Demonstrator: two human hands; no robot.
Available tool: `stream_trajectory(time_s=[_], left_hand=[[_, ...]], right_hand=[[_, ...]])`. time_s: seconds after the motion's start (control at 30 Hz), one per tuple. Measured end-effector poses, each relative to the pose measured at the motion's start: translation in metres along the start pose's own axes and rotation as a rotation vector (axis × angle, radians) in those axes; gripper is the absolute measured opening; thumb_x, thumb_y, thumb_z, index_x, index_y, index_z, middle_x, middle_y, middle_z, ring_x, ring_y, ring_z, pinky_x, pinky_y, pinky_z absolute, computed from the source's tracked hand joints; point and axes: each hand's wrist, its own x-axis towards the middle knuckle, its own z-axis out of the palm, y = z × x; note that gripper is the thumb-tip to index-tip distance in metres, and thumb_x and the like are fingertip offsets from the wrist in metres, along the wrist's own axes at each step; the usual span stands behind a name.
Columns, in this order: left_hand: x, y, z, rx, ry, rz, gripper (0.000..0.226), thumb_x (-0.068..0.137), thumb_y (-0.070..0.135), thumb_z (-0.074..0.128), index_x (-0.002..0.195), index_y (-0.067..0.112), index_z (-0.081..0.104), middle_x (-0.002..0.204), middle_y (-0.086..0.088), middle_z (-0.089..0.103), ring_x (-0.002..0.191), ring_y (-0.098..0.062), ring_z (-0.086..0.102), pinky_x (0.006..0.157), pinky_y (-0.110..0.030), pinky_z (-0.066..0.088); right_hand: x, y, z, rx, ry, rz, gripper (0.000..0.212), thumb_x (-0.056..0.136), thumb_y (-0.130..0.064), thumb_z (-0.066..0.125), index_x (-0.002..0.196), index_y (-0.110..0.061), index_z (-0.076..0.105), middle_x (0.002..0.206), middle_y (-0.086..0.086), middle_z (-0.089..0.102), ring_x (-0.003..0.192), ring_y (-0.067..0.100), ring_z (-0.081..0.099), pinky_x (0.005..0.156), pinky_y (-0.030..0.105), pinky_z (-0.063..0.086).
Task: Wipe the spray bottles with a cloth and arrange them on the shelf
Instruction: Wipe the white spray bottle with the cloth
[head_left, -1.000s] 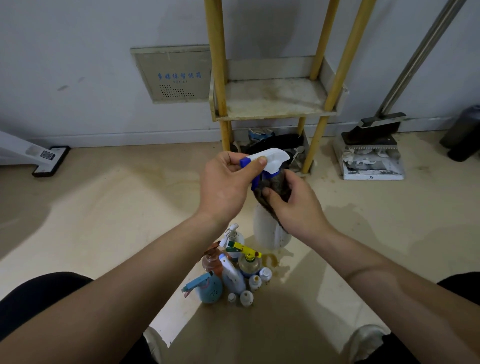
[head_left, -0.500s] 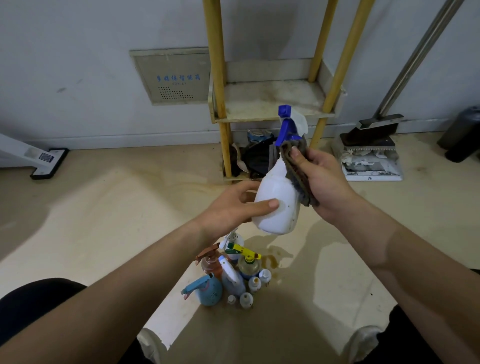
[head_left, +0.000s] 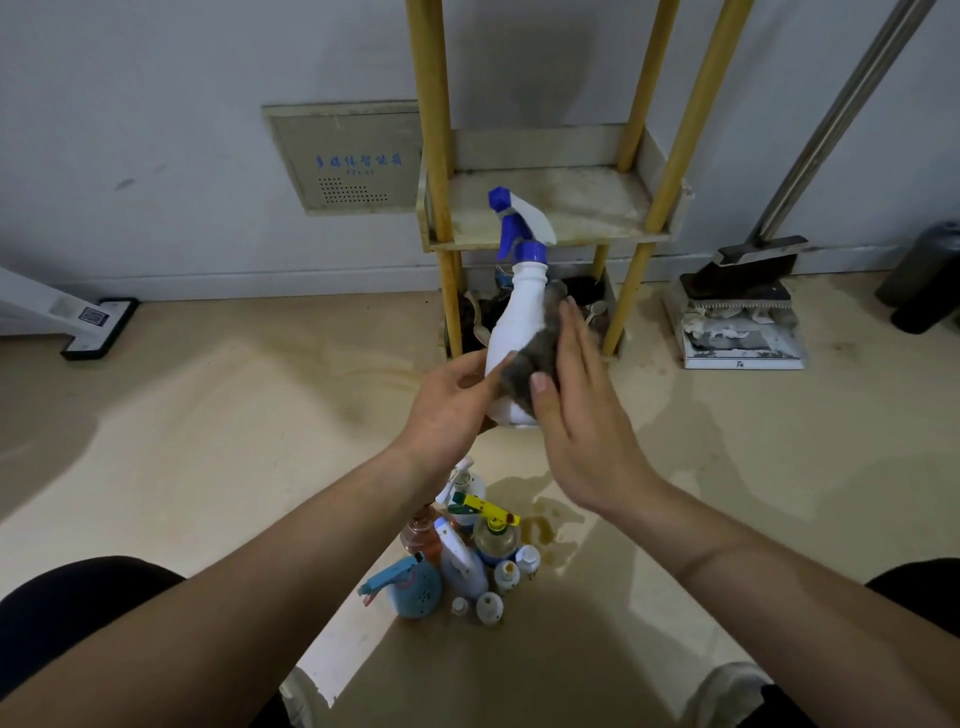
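the right hand (head_left: 576, 415), fingers straight, presses the cloth (head_left: 527, 371) on the right flank of the near-upright spray bottle (head_left: 514, 322), the left hand (head_left: 452, 405) gripping its base, the shelf (head_left: 582, 202) beyond its nozzle.

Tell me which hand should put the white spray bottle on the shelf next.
Left, probably. The left hand grips the white spray bottle near its base, so it can carry it straight to the shelf ahead. The right hand only presses the cloth flat against the bottle's side.
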Motion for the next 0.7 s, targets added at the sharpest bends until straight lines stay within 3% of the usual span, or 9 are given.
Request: stream_trajectory(time_s=[0.13, 0.23, 0.33, 0.4, 0.43, 0.5, 0.53, 0.6, 0.7], left_hand=[[-0.003, 0.0, 0.0, -0.025, 0.005, 0.01, 0.032, 0.096, 0.026, 0.063, 0.122, 0.008, 0.07, 0.105, -0.009, 0.077, 0.096, -0.023, 0.074, 0.077, -0.026, 0.059], [-0.007, -0.002, 0.002, -0.045, -0.031, 0.033, 0.034, 0.094, 0.02, 0.067, 0.126, 0.008, 0.068, 0.109, -0.008, 0.076, 0.101, -0.022, 0.074, 0.083, -0.029, 0.06], [-0.008, -0.001, 0.003, -0.045, -0.046, 0.043, 0.034, 0.094, 0.023, 0.068, 0.127, 0.012, 0.068, 0.111, -0.004, 0.076, 0.103, -0.019, 0.073, 0.084, -0.027, 0.059], [-0.006, 0.003, 0.003, -0.067, -0.022, 0.036, 0.034, 0.094, 0.025, 0.067, 0.125, 0.013, 0.068, 0.109, -0.003, 0.077, 0.1, -0.018, 0.073, 0.081, -0.024, 0.058], [-0.004, 0.005, 0.002, -0.079, -0.004, 0.031, 0.034, 0.094, 0.026, 0.067, 0.124, 0.012, 0.068, 0.108, -0.003, 0.077, 0.098, -0.018, 0.074, 0.078, -0.023, 0.058], [-0.001, 0.01, 0.0, -0.096, 0.03, 0.035, 0.035, 0.094, 0.028, 0.066, 0.125, 0.011, 0.069, 0.106, -0.004, 0.077, 0.093, -0.015, 0.074, 0.074, -0.021, 0.057], [0.0, 0.011, -0.002, -0.094, 0.04, 0.043, 0.036, 0.094, 0.029, 0.065, 0.125, 0.011, 0.068, 0.106, -0.004, 0.077, 0.09, -0.012, 0.074, 0.072, -0.019, 0.056], [0.001, 0.013, -0.006, -0.091, 0.044, 0.059, 0.035, 0.095, 0.029, 0.065, 0.125, 0.012, 0.068, 0.104, -0.004, 0.078, 0.087, -0.01, 0.074, 0.07, -0.018, 0.056], [-0.002, 0.011, -0.003, -0.119, 0.027, 0.055, 0.028, 0.095, 0.026, 0.066, 0.12, 0.015, 0.07, 0.101, -0.003, 0.078, 0.085, -0.011, 0.074, 0.069, -0.017, 0.055]], right_hand=[[0.001, 0.0, -0.001, -0.015, -0.027, -0.047, 0.063, 0.104, -0.04, 0.028, 0.159, -0.02, 0.005, 0.167, -0.009, 0.0, 0.153, 0.003, 0.001, 0.123, 0.025, 0.011], [0.013, 0.0, -0.012, 0.378, -0.027, 0.119, 0.053, 0.107, -0.034, 0.033, 0.158, -0.03, 0.017, 0.156, -0.017, 0.03, 0.14, -0.008, 0.031, 0.117, 0.018, 0.026], [0.023, -0.006, -0.017, 0.697, 0.057, 0.328, 0.04, 0.109, -0.024, 0.032, 0.148, -0.034, 0.035, 0.117, -0.022, 0.057, 0.094, -0.021, 0.056, 0.085, 0.006, 0.048], [0.02, -0.006, -0.017, 0.673, 0.039, 0.36, 0.036, 0.11, -0.024, 0.03, 0.143, -0.033, 0.039, 0.099, -0.019, 0.057, 0.07, -0.02, 0.058, 0.063, 0.003, 0.046], [0.016, -0.008, -0.015, 0.641, 0.009, 0.363, 0.039, 0.11, -0.027, 0.029, 0.148, -0.031, 0.036, 0.102, -0.015, 0.058, 0.073, -0.019, 0.058, 0.065, 0.003, 0.046], [0.003, -0.005, -0.006, 0.475, -0.057, 0.276, 0.051, 0.109, -0.038, 0.028, 0.158, -0.034, 0.016, 0.14, -0.009, 0.051, 0.116, -0.011, 0.052, 0.097, 0.014, 0.044], [-0.003, -0.003, -0.003, 0.356, -0.081, 0.204, 0.058, 0.107, -0.043, 0.028, 0.159, -0.035, 0.005, 0.157, -0.009, 0.034, 0.136, -0.003, 0.038, 0.109, 0.019, 0.035], [-0.009, -0.002, 0.002, 0.148, -0.094, 0.076, 0.067, 0.103, -0.045, 0.028, 0.159, -0.031, -0.007, 0.167, -0.01, 0.007, 0.15, 0.002, 0.014, 0.112, 0.014, 0.021], [0.0, 0.001, -0.001, 0.036, -0.042, -0.013, 0.067, 0.103, -0.043, 0.028, 0.159, -0.024, -0.004, 0.168, -0.007, -0.001, 0.151, -0.001, 0.001, 0.112, 0.004, 0.007]])
